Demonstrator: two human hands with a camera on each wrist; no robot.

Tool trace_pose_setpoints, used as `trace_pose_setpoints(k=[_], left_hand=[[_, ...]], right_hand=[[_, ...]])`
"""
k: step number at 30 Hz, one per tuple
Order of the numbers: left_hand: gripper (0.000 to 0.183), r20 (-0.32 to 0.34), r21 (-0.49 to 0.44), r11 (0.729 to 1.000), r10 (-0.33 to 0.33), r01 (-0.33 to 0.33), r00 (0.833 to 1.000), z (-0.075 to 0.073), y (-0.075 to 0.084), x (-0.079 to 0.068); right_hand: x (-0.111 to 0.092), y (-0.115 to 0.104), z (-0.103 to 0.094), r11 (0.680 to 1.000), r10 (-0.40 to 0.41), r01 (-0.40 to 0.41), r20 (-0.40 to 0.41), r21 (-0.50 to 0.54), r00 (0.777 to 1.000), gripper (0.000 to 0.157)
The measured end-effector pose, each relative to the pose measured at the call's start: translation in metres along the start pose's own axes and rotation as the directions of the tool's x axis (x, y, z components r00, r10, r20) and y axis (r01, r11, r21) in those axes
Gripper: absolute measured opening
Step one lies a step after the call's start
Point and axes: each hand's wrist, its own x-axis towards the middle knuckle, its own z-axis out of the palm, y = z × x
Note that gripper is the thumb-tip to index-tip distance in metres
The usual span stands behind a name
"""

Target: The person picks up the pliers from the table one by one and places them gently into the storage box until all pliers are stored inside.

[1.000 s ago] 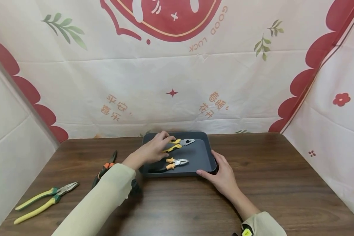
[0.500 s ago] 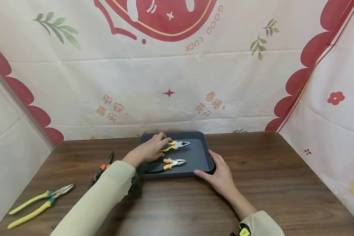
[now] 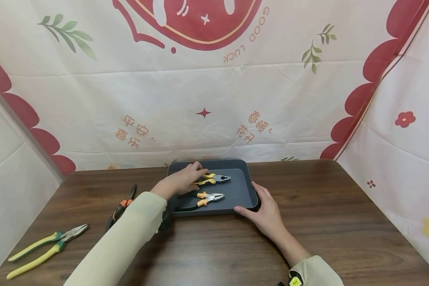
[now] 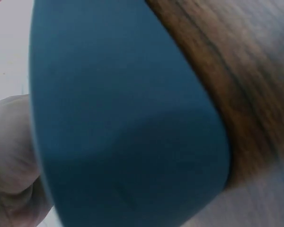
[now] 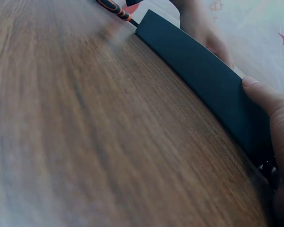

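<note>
A grey rectangular tray (image 3: 236, 198) sits at the back middle of the table. My left hand (image 3: 184, 179) reaches over its left side and grips the handles of yellow-and-black combination pliers (image 3: 221, 178), whose silver head points right. Nearer the front of the tray lies a second pair of pliers (image 3: 204, 202), with black handles and orange-yellow collars. My right hand (image 3: 269, 214) holds the tray's front right corner, thumb on the front rim and fingers along the right side. In the left wrist view the tray's wall (image 4: 123, 94) hides most of the left hand.
On the left of the table (image 3: 214, 254) lie pliers with yellow-and-green handles (image 3: 48, 250). Orange-and-black pliers (image 3: 123, 206) lie between them and the tray, partly behind the left sleeve (image 3: 121, 234). A printed white cloth (image 3: 186, 95) hangs behind the table.
The head of the pliers in my left hand has come slightly nearer the tray's front. My right hand keeps its hold on the corner. The head view has shifted a little.
</note>
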Motion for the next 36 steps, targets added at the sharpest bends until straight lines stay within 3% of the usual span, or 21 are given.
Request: trace_pose_setpoints(k=[16,36], left_hand=[[0.063,0.117,-0.026,0.998,-0.055,0.059,0.992,-0.007,0.002,0.016],[0.062,0.187,-0.06,0.995,-0.073,0.085,0.98,-0.011,0.001,0.018]], right_hand=[[-0.001,0.002,-0.001,1.0,-0.001,0.001,0.0,0.005,1.0,0.101],[0.0,0.0,0.0,1.0,0.005,-0.005,0.008,0.006,1.0,0.102]])
